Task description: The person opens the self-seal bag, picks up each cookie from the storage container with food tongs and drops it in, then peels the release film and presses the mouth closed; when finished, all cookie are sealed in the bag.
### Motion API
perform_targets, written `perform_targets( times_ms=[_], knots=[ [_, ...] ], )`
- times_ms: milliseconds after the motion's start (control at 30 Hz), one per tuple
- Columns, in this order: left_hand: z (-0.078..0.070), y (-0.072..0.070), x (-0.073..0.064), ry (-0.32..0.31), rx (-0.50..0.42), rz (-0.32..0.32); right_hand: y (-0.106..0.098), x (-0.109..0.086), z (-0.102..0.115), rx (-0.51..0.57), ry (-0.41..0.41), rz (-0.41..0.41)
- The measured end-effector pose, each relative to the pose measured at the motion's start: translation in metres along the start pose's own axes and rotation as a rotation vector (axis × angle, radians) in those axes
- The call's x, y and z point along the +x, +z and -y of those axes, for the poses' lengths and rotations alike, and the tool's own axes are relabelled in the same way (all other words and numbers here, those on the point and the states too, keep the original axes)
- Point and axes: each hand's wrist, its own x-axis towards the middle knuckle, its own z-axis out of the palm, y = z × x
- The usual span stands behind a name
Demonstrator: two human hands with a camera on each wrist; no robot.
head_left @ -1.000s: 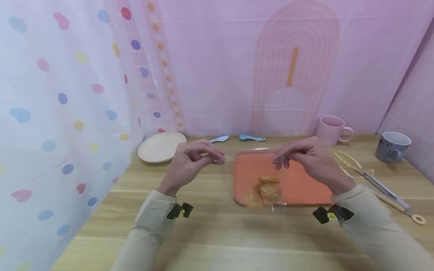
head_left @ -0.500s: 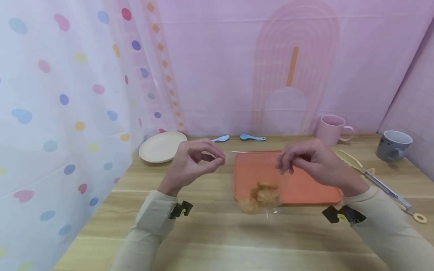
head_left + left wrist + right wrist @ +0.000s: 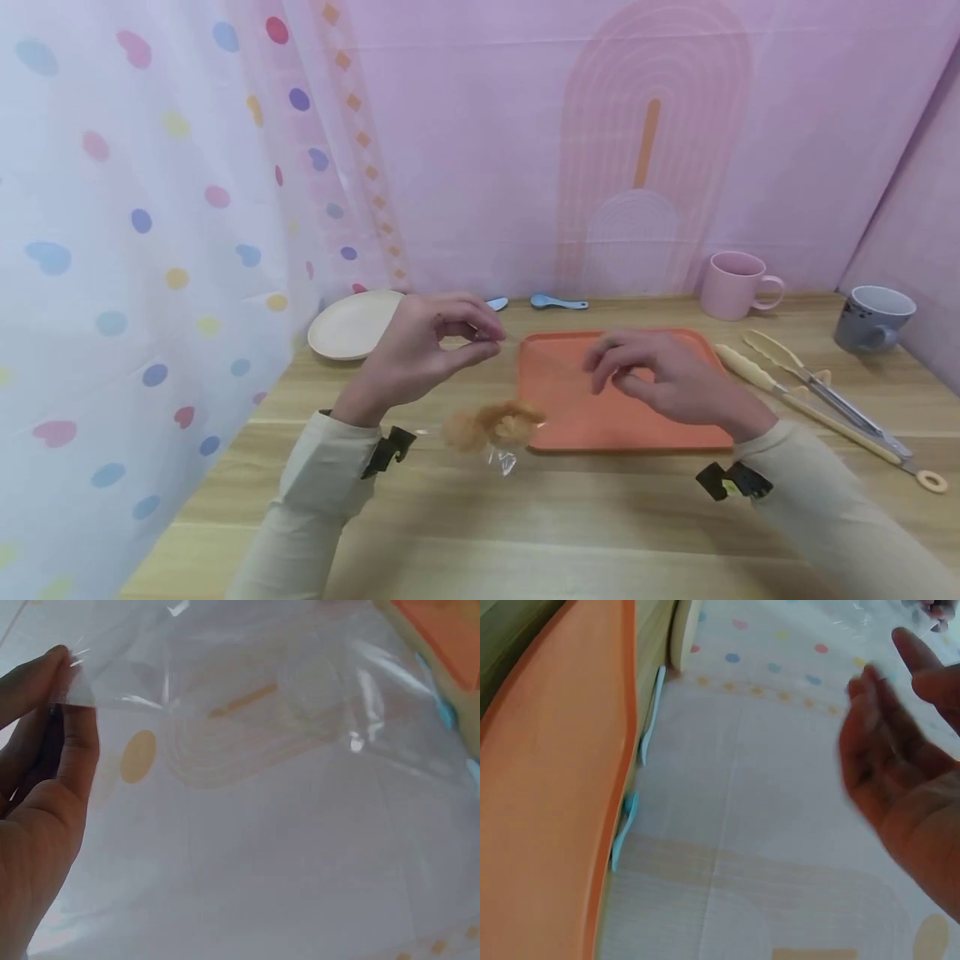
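Note:
In the head view, my left hand (image 3: pixel 431 342) pinches the top edge of a clear plastic bag (image 3: pixel 504 461) between thumb and fingertips. Several round, golden-brown pastries (image 3: pixel 495 427) hang in the bottom of the bag, over the table left of the orange tray (image 3: pixel 645 435). The left wrist view shows the bag's film (image 3: pixel 367 697) spreading out from those fingertips. My right hand (image 3: pixel 667 379) hovers over the tray with loosely bent fingers, and the right wrist view has its thumb apart from the fingers with nothing held.
At the back left lies a cream plate (image 3: pixel 352 329). A blue spoon (image 3: pixel 558 303) is along the back edge, with a light blue utensil (image 3: pixel 497 304) partly behind my left hand. On the right are tongs (image 3: pixel 832 400), a pink mug (image 3: pixel 731 287) and a grey mug (image 3: pixel 872 321).
The bag of pastries has swung left, off the tray's front corner, still in my left hand. My right hand has let go of the bag and moved slightly left.

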Motion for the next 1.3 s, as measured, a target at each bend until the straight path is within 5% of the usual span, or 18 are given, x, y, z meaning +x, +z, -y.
perform_targets(
  times_ms=[67,300,567,933,1300],
  knots=[
    [-0.004,-0.002,0.001,-0.006,0.048,0.029,0.003,0.008,0.005,-0.018,-0.020,0.036],
    [-0.013,-0.004,0.002,-0.019,0.090,0.104,0.016,0.052,0.033,0.192,-0.081,0.139],
    [-0.009,-0.007,-0.005,0.026,0.101,0.046,0.027,0.065,0.044,0.208,-0.107,0.111],
    [-0.004,-0.019,-0.021,0.034,0.045,-0.053,0.049,0.021,0.034,0.001,-0.221,-0.220],
    [-0.002,-0.022,-0.035,0.075,-0.012,-0.160,0.055,0.009,0.030,0.043,-0.311,-0.416]
  ],
)
